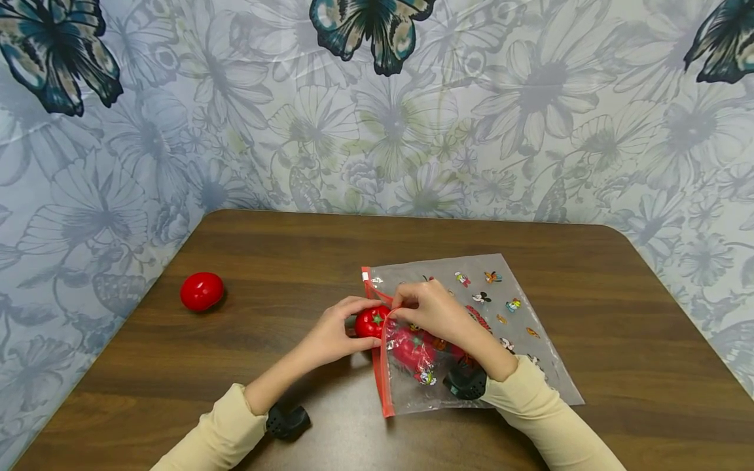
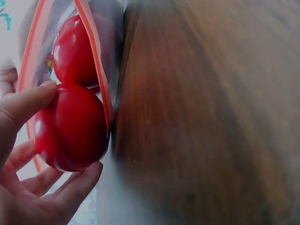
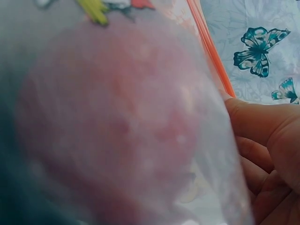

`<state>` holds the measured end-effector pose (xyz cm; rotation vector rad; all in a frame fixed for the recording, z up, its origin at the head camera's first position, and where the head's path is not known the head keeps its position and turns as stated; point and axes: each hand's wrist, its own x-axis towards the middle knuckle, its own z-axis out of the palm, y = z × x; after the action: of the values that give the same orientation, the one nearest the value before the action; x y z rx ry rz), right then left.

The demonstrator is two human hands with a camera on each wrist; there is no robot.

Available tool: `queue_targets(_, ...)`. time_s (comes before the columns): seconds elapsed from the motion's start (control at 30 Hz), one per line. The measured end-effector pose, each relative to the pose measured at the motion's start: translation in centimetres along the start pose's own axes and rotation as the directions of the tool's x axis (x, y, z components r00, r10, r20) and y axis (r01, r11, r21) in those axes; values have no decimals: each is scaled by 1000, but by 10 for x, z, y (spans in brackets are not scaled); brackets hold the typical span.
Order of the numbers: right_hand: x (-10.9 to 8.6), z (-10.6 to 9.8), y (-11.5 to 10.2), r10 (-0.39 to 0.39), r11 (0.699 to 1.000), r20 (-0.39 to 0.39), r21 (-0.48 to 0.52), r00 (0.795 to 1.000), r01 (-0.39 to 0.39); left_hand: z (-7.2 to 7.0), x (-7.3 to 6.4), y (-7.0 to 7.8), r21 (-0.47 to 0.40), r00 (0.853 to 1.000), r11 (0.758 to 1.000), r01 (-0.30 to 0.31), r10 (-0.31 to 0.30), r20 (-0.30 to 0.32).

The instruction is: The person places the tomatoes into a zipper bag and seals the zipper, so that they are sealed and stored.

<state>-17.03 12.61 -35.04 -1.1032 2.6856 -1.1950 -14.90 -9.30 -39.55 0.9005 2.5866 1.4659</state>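
Observation:
My left hand grips a shiny red tomato with a green star-shaped top, thumb and fingers around its sides. The tomato sits at the mouth of a clear zip bag with a red-orange zip edge and small cartoon prints. Thumb and fingers of my right hand pinch the bag's upper zip edge, lifting it apart from the lower one. Inside the bag lies another tomato, touching the held tomato in the left wrist view. More red shapes show through the plastic, partly hidden by my right arm.
Another red tomato lies apart on the left of the brown wooden table. Behind the table's far edge hangs a flowered cloth with butterflies. Black wrist cameras are worn at both wrists.

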Motion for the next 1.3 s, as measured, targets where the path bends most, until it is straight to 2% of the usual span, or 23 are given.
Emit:
queue_targets(0.13, 5, 1, 1, 5, 1000, -6, -25, 1000, -5, -1, 5, 0, 61, 1000, 998, 5, -6, 13)
queue_targets(0.33, 10, 2, 4, 12, 1000, -9, -21, 1000, -12, -5, 6, -3, 108, 1000, 994, 7, -9, 17)
queue_targets(0.5, 9, 2, 4, 10, 1000, -9, -11, 1000, -10, -10, -1, -5, 52, 1000, 999, 5, -6, 14)
queue_targets(0.57, 9, 2, 4, 9, 1000, -10, -8, 1000, -9, -13, -5, -4, 18, 1000, 1000, 24, -24, 6)
queue_targets(0.77, 9, 1, 4, 6, 1000, -9, -5, 1000, -6, -17, -10, 0, 25, 996, 997, 78, -78, -33)
queue_targets(1.07, 8, 2, 3, 10, 1000, -11, 3, 1000, -10, -10, -7, -1, -37, 995, 996, 81, -83, -53)
queue_targets(1.3, 7, 2, 3, 3, 1000, -14, 3, 1000, -3, -4, -1, 2, -17, 997, 998, 59, -59, -55)
